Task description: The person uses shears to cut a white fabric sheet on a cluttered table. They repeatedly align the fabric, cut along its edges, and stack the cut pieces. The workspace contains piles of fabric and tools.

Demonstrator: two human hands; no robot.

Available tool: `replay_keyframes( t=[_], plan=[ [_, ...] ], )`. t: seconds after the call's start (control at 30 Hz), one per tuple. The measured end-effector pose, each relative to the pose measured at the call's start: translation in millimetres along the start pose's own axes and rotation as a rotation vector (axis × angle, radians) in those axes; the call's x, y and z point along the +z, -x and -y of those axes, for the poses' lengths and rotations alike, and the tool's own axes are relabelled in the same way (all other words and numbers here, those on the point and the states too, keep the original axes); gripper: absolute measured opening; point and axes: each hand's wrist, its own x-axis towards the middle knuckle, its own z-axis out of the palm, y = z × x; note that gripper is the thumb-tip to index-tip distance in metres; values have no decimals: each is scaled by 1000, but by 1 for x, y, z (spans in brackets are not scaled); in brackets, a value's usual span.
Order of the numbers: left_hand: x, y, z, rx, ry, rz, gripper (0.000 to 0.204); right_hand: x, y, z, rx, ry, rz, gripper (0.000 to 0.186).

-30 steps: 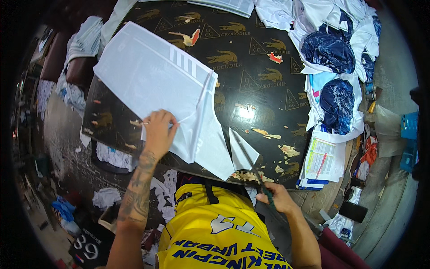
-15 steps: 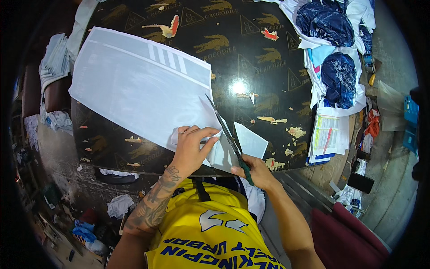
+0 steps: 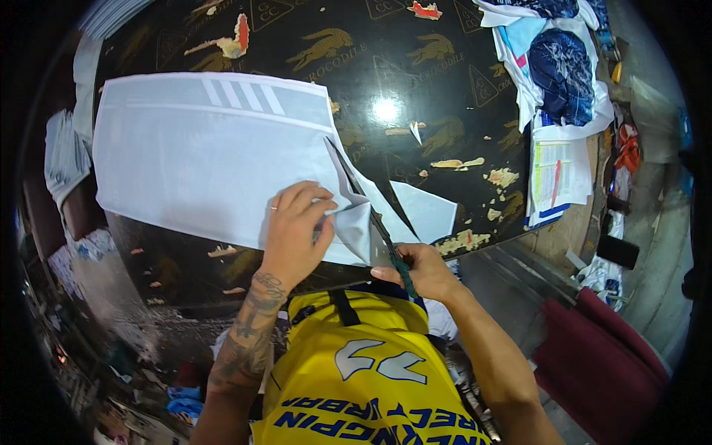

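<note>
A pale grey-white fabric panel (image 3: 193, 163) with several white slanted stripes lies flat across the dark table. My right hand (image 3: 423, 274) grips large scissors (image 3: 380, 230) with dark blades and green-wrapped handles. The blades stand apart at the panel's right end, their tips pointing away from me. Right of them lies a narrow cut strip of the same fabric (image 3: 430, 211). My left hand (image 3: 297, 230) rests on the panel left of the scissors, thumb and fingers apart. Beside its thumb the fabric rises in a loose fold (image 3: 354, 226).
The dark table top (image 3: 371, 44) has peeled patches and a small white scrap (image 3: 415, 133). White and navy garments (image 3: 560, 74) lie at the right, with papers (image 3: 552, 174) nearer me. Stacked pale fabric (image 3: 67, 152) is at the far left. A maroon cloth (image 3: 593, 363) hangs lower right.
My left hand has loosened from the pinched fold and spread onto the fabric. The panel lies more level in view as the view shifts. The scissors remain in my right hand.
</note>
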Motion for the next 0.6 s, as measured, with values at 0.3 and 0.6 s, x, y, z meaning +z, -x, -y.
replay_keyframes(
  t=[0.3,0.6],
  plan=[
    [-11,-2,14,42,32,143,27,26,-5,33,89,-130,-38,61],
    [-15,-8,21,51,65,191,29,38,-25,47,36,-151,-94,61]
  ],
)
